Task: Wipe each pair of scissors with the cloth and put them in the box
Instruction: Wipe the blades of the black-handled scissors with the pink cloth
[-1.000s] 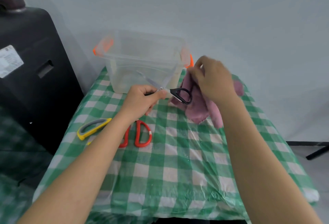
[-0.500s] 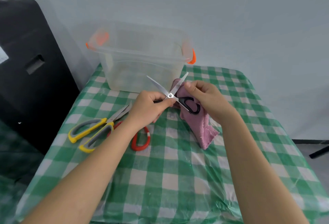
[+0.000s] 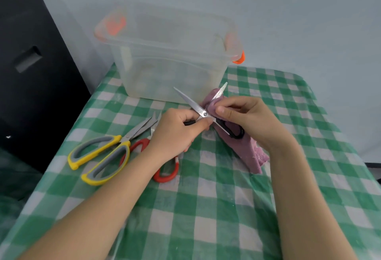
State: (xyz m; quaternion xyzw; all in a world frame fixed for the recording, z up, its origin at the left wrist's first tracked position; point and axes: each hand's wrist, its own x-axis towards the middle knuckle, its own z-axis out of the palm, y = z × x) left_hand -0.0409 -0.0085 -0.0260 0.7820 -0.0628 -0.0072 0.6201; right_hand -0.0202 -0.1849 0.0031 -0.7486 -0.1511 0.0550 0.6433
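Note:
My left hand (image 3: pixel 181 129) grips one handle of the black-handled scissors (image 3: pixel 194 106), whose blades are spread apart and point toward the box. My right hand (image 3: pixel 247 118) pinches the pink cloth (image 3: pixel 248 152) around the right blade, and the cloth hangs down to the table. The clear plastic box (image 3: pixel 169 57) with orange clips stands just behind the hands. To the left lie the yellow-and-grey scissors (image 3: pixel 103 154) and the red scissors (image 3: pixel 165 174), the latter partly hidden under my left forearm.
The table carries a green-and-white checked cover (image 3: pixel 206 218). A black appliance (image 3: pixel 31 63) stands close at the left edge of the table. A pale wall rises behind the box.
The scissors' blades have been spread apart and my right hand has brought the cloth onto the right blade. The view has tilted down and closer to the table.

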